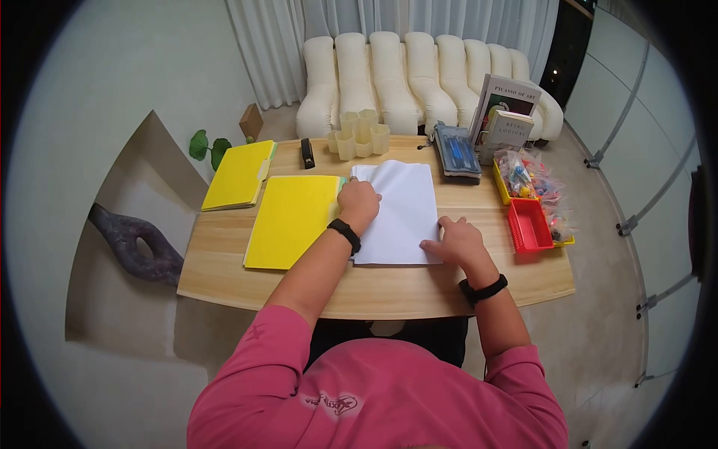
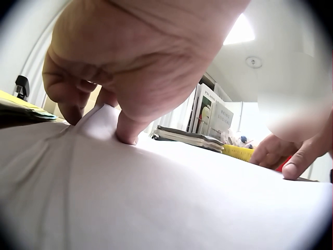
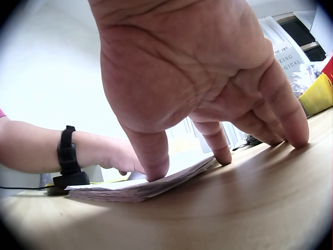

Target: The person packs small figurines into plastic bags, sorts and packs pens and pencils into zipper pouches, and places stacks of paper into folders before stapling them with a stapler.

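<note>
A stack of white paper (image 1: 400,224) lies on the wooden table in front of the person. At its upper left, the left hand (image 1: 359,204) pinches a sheet, and the paper (image 2: 99,125) bunches up between thumb and fingers in the left wrist view. The right hand (image 1: 458,241) rests at the stack's right edge. In the right wrist view its thumb (image 3: 151,156) presses on the paper's top, while the other fingers stand spread and fairly straight on the tabletop. Left of the stack lies a yellow folder (image 1: 292,224), close to the left wrist.
Another yellow folder (image 1: 238,176) lies at the far left. Along the back stand a black stapler (image 1: 307,153), a cream hexagonal organizer (image 1: 359,136), a blue pen pouch (image 1: 457,153) and upright books (image 1: 508,97). A red basket (image 1: 530,227) and bagged items (image 1: 527,176) sit at the right.
</note>
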Demonstrator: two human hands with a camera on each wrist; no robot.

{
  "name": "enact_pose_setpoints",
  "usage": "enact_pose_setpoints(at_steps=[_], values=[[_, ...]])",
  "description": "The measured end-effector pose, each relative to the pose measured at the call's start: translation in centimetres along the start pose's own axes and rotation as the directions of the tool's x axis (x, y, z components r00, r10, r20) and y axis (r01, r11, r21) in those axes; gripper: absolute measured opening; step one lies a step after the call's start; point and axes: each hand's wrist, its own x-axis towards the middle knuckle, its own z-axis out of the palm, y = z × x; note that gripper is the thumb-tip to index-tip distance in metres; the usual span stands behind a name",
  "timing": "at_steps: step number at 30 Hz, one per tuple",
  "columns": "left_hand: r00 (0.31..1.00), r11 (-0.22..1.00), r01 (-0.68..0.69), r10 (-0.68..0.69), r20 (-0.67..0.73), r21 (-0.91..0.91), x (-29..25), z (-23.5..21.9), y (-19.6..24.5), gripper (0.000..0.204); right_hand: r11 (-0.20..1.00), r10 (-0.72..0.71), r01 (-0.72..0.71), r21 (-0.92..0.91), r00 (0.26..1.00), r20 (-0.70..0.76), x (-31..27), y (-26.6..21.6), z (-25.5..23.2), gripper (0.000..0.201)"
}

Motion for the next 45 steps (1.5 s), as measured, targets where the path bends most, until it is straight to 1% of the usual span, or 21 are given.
enact_pose_setpoints(at_steps=[4,7,10,12,13,15,17,18,20,21,22,23,24,25,27,29,31,33,36,42,45], values=[[0.997,0.998,-0.045,0.047,-0.053,0.038,-0.1,0.1,0.4,0.032,1.000,0.010,-0.010,0.006,1.000,0.001,0.1,0.1,0.1,0.075],[0.997,0.997,-0.033,0.027,0.072,0.074,0.1,-0.1,1.0,0.031,1.000,0.009,-0.009,0.003,1.000,-0.003,0.0,0.0,0.2,0.075],[1.000,0.999,-0.025,0.025,-0.001,0.019,0.3,0.1,1.3,0.046,1.000,0.019,-0.019,0.000,1.000,0.010,-0.1,-0.1,-0.4,0.076],[0.988,0.969,0.017,-0.054,-0.142,-0.248,-0.2,-0.9,1.2,0.074,0.999,0.004,-0.007,0.039,0.998,0.069,0.0,0.2,-0.9,0.077],[0.992,0.867,0.021,-0.080,-0.098,-0.499,0.1,-1.2,0.7,0.082,0.999,0.016,-0.019,0.038,0.998,0.067,0.2,0.6,-1.3,0.077],[0.992,0.767,-0.016,-0.069,-0.107,-0.642,2.1,0.4,-0.9,0.084,0.971,0.017,-0.071,0.230,0.973,0.229,1.3,1.7,-2.3,0.088],[0.996,0.568,-0.071,-0.008,-0.091,-0.820,3.0,-0.1,-1.9,0.078,0.929,0.061,-0.113,0.352,0.986,0.155,2.2,2.1,-2.3,0.094],[0.996,0.565,-0.074,0.000,-0.090,-0.822,2.5,-0.9,-2.1,0.078,0.873,0.100,-0.131,0.471,0.991,0.090,2.6,2.3,-2.2,0.102],[0.968,0.088,-0.173,0.201,-0.153,-0.981,-1.8,-6.6,-0.6,0.059,0.700,0.077,0.067,0.711,0.983,-0.169,3.3,1.3,-2.6,0.112],[0.968,0.088,-0.170,0.203,-0.149,-0.982,-2.8,-8.0,-0.4,0.059,0.581,0.056,0.175,0.795,0.966,-0.254,4.5,1.2,-1.6,0.094],[0.932,0.037,-0.264,0.266,-0.246,-0.964,-3.6,-9.1,-0.3,0.049,0.581,0.057,0.173,0.795,0.966,-0.252,4.8,0.5,-1.7,0.094],[0.883,-0.020,-0.355,0.321,-0.342,-0.935,-4.1,-9.7,-0.4,0.039,0.328,-0.042,0.370,0.869,0.925,-0.378,4.9,-0.6,-2.0,0.083],[0.883,-0.020,-0.356,0.320,-0.343,-0.934,-4.6,-10.0,-0.5,0.039,0.035,-0.100,0.521,0.853,0.851,-0.516,4.9,-1.6,-2.3,0.073],[0.882,-0.007,-0.367,0.315,-0.350,-0.930,-4.9,-10.3,-0.7,0.042,0.000,-0.087,0.515,0.857,0.854,-0.513,4.2,-2.4,-3.2,0.053],[0.881,0.005,-0.380,0.306,-0.360,-0.925,-5.7,-10.7,-0.9,0.046,-0.024,-0.101,0.495,0.868,0.863,-0.495,4.5,-2.5,-3.0,0.049],[0.886,0.160,-0.435,0.252,-0.389,-0.886,-6.4,-11.0,-0.8,0.041,-0.047,-0.114,0.474,0.879,0.872,-0.476,4.5,-2.9,-3.0,0.044],[0.897,0.133,-0.414,0.224,-0.380,-0.900,-6.7,-10.6,-1.0,0.039,-0.092,-0.090,0.532,0.842,0.838,-0.539,4.3,-3.5,-2.5,0.038],[0.907,0.103,-0.395,0.200,-0.370,-0.913,-6.7,-9.9,-1.5,0.036,-0.075,-0.076,0.554,0.829,0.826,-0.559,3.9,-4.4,-1.9,0.037],[0.915,0.213,-0.385,0.213,-0.342,-0.898,-6.3,-7.7,-2.4,0.045,-0.025,-0.073,0.567,0.823,0.820,-0.568,4.0,-4.2,-0.8,0.036],[0.907,0.047,-0.388,0.199,-0.372,-0.920,-6.8,-7.5,-1.5,0.035,-0.006,-0.061,0.571,0.821,0.819,-0.570,3.7,-4.3,-1.6,0.034],[0.921,0.178,-0.382,0.161,-0.356,-0.907,-7.0,-7.3,-1.8,0.033,0.022,-0.048,0.548,0.836,0.836,-0.547,3.4,-4.2,-0.8,0.033]])
